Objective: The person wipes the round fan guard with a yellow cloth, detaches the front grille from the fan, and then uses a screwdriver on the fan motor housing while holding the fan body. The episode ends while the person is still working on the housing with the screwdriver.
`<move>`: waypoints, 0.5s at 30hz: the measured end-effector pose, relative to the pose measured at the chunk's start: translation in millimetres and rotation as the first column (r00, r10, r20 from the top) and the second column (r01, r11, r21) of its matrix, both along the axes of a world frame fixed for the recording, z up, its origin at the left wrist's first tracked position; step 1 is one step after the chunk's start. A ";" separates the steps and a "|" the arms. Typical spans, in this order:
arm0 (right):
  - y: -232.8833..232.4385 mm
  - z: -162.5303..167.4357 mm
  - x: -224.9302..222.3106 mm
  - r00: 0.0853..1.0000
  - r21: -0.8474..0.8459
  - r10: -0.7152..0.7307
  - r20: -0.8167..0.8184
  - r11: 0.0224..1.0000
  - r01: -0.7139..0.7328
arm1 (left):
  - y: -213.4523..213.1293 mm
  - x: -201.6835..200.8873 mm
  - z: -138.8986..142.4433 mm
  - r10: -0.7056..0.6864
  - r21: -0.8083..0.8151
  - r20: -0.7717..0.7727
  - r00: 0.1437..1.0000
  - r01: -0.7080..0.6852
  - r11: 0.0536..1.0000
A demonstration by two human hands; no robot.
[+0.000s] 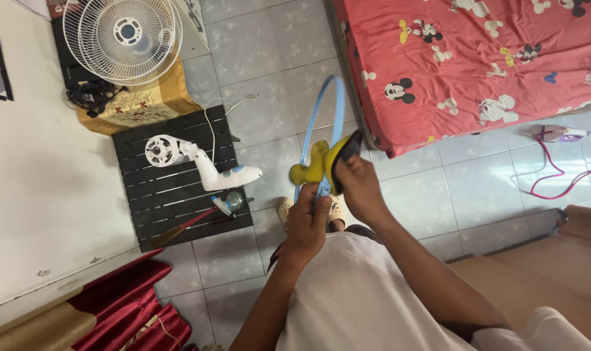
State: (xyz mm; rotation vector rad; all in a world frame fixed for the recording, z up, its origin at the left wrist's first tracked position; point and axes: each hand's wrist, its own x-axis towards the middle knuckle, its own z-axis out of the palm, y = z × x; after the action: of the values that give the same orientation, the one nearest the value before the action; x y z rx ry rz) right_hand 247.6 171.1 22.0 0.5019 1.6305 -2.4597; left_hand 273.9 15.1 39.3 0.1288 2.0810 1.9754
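Head view showed the left hand [306, 224] closed tight around the blue fan ring's [322, 110] bottom, holding it up steady, while the right hand [359, 188] pinched a yellow cloth [313, 168] against it, above the tiled floor [276, 58].

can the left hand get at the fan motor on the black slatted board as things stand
Probably not at once. The left hand is shut on the blue ring, so it isn't free, and the fan motor lies lower, on the black slatted board. Nothing blocks the way.
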 end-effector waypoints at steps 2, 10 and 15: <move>5.1 -2.3 3.3 0.989 -0.123 0.120 -0.082 0.984 -0.129 | -6.7 -6.0 3.0 -0.026 -0.102 -0.042 0.999 0.022 0.995; 21.7 -3.3 -1.1 0.926 0.254 0.373 0.055 0.892 -0.374 | -23.4 -13.7 9.9 -0.119 -0.242 -0.140 0.983 0.083 0.967; 27.7 2.7 -5.7 0.868 0.193 0.496 -0.011 0.853 -0.485 | -29.7 -19.1 19.3 -0.152 -0.302 -0.046 0.987 0.131 0.944</move>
State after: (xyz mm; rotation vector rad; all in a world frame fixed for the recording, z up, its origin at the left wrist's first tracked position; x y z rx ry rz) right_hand 241.9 198.7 24.7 0.0128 1.7522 -1.9743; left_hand 254.8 -14.7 58.6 0.2805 2.3145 1.5748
